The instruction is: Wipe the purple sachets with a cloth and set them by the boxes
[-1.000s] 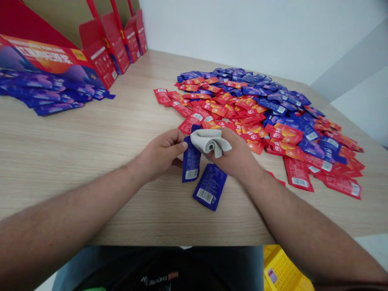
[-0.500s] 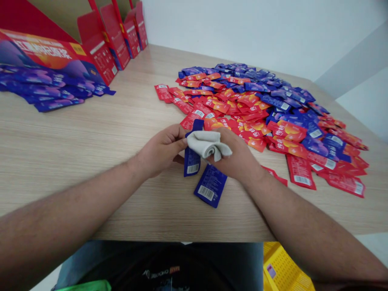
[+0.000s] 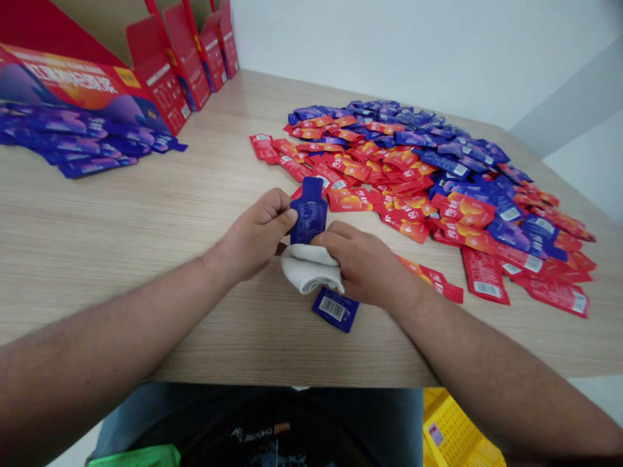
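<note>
Two hands meet: the left hand (image 3: pixel 256 235) pinches a blue sachet (image 3: pixel 309 217) upright between thumb and fingertips, the right hand (image 3: pixel 363 266) curls closed over a folded white cloth (image 3: pixel 306 269) at the sachet's foot, a second blue sachet (image 3: pixel 335 310) just below that grip.

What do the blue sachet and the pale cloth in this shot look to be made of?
The blue sachet looks like thin glossy plastic film, perhaps foil-lined, since its printed surface catches the light. The pale cloth seems a soft matte fabric, bunching in thick folds; its exact fibre cannot be told.
</note>
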Available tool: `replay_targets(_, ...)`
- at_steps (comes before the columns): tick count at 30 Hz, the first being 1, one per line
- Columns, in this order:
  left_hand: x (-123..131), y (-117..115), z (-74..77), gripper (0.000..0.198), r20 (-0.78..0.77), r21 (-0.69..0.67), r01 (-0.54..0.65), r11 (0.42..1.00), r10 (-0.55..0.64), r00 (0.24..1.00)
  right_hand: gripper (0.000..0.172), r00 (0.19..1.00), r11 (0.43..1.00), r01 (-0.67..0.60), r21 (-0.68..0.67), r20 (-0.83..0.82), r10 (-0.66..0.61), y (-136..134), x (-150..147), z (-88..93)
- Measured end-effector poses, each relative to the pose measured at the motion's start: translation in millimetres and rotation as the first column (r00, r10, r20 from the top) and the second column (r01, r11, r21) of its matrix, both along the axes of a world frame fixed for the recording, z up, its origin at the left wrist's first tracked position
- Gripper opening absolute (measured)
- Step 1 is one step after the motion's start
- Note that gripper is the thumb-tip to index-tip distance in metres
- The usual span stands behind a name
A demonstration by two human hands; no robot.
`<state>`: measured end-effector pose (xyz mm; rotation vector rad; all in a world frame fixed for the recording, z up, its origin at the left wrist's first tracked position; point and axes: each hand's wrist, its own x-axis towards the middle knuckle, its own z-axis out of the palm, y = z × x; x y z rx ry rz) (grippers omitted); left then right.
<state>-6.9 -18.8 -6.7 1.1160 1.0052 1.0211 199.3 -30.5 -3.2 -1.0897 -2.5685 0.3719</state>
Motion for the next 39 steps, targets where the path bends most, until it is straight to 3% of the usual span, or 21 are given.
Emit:
replay_targets(5,1.7,0.2,4.0,0.015,0.000,-0.047,-0.037,0.998,0.037,0.999,0.027,0.988,0.987,0.153,0.045,-0.022,-0.152,-0.8,-1.2,-0.7)
replay_targets(9,1.6,1.1,4.8,0.012,-0.009,-0.028,-0.078,0.997,0.078,0.997,0.027,0.996,0.998,0.060,0.019,0.058,-0.061,-2.0,-1.7,-0.9)
replay_targets(13,-0.8,4.5,1.8,0.009,-0.084,0.003,-0.088,0.996,0.088,0.993,0.018,0.971,0.959,0.239,0.155,-0.046,-0.234,6.7,6.9,-5.0)
replay_targets(15,-1.7,5.5,1.0,0.008,-0.119,0.034,-0.106,0.994,0.109,0.987,0.015,0.961,0.942,0.275,0.195,-0.093,-0.261,11.3,11.3,-7.0)
replay_targets(22,2.0,0.6,4.6,0.011,-0.072,-0.025,-0.067,0.997,0.065,0.995,0.021,0.967,0.957,0.242,0.163,-0.127,-0.223,4.6,3.9,-5.2)
replay_targets(27,4.9,0.8,7.3,0.010,-0.040,-0.083,-0.124,0.989,0.121,0.992,0.028,0.993,0.992,0.105,0.065,0.056,-0.109,-2.6,-3.5,-1.1)
replay_targets(31,4.3,2.0,8.2,0.008,-0.020,-0.075,-0.120,0.990,0.119,0.993,0.025,0.979,0.972,0.202,0.116,-0.044,-0.198,-1.6,-3.0,-1.2)
replay_targets(35,3.5,2.3,7.4,0.010,-0.070,-0.080,-0.154,0.985,0.149,0.986,0.026,0.994,0.996,0.086,0.020,0.061,-0.087,-3.2,-4.6,-0.4)
replay_targets(39,2.5,3.6,5.2,0.008,-0.029,-0.067,-0.136,0.988,0.135,0.990,0.021,0.983,0.982,0.184,0.052,-0.006,-0.184,-4.7,-6.5,0.3)
